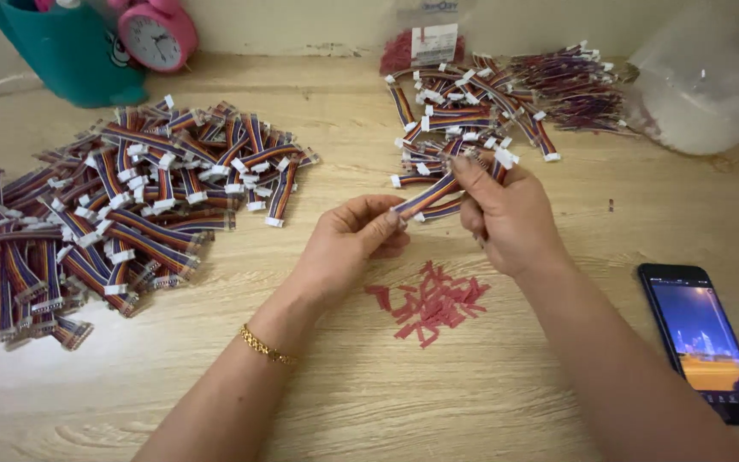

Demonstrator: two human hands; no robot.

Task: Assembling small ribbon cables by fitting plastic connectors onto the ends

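Observation:
My left hand [354,241] pinches the near end of a short striped ribbon cable [426,195] with a white connector. My right hand [505,212] holds a small bundle of such cables [482,168], its thumb lying on the same one. Both hands hover above the wooden table [438,376], over a little heap of small red pieces [432,303]. A big pile of finished-looking ribbon cables [104,214] lies at the left. A smaller pile of cables [464,111] lies just beyond my right hand.
A phone [705,340] with a lit screen lies at the right. A clear plastic bag [701,81] sits at the back right, a bag of red parts [425,43] at the back centre. A teal cup [66,51] and pink alarm clock [157,32] stand back left.

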